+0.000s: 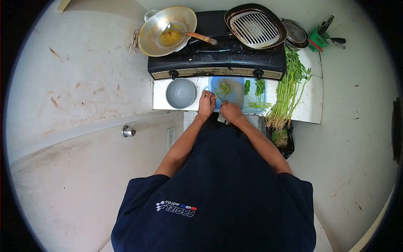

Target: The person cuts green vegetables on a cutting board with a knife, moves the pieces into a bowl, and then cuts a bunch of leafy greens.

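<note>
My right hand (231,112) is closed around a small knife (219,100), its thin blade pointing up and left at the near edge of a worn blue cutting board (237,94). Beside the blade, my left hand (206,105) has its fingers pinched together; what they hold is too small to make out. A little pile of chopped green pieces (225,88) lies on the board beyond both hands. Just right of the board, leaves (260,87) and cut green stems (258,104) rest on a light blue tray (252,95).
A grey bowl (181,93) stands left of the board. Behind is a black gas stove (210,61) bearing a wok (147,38) with a wooden-handled spatula (201,38) and a grill pan (256,29). Long-stemmed greens (287,92) lie at right, near a green basket (318,40).
</note>
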`<state>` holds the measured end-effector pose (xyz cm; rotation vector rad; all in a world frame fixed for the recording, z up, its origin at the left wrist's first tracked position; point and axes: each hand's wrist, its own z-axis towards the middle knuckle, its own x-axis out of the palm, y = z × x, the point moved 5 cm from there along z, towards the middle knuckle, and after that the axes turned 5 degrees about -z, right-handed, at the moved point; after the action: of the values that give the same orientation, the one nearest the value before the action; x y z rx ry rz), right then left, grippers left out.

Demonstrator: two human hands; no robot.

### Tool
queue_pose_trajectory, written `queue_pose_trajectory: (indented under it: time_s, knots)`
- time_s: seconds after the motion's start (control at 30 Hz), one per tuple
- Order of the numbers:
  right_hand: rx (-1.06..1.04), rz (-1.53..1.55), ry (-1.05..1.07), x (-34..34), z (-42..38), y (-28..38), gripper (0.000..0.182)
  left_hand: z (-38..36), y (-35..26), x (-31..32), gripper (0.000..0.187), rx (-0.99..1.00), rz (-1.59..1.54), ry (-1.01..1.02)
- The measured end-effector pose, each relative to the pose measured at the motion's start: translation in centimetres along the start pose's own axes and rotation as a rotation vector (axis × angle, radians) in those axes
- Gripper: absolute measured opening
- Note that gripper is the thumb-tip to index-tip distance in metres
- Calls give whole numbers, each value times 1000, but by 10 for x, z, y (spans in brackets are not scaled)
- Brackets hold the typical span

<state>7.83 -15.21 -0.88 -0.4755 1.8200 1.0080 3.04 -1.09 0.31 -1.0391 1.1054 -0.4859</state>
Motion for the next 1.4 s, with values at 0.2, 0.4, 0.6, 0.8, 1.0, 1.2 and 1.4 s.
queue_pose_trajectory:
  time_s: [0.2,0.4,0.6,0.8,1.0,1.2,1.4]
  knots:
    - [14,-3,-23,7,-1,-1,35,2,1,-1,9,-10,10,39]
    - [23,21,25,4,-1,0,34,3,-5,-4,12,59,28,80]
    - [13,19,5,5,-2,0,33,1,-2,-1,12,37,41,51]
    - [63,27,79,0,-8,0,32,2,0,1,13,-9,9,28]
    - [50,25,37,12,1,-4,33,3,-5,-1,11,5,51,41]
    - [27,38,25,9,10,0,32,0,-2,0,11,-9,33,25]
    - [43,32,63,7,-4,-1,28,-4,5,1,11,-29,60,2]
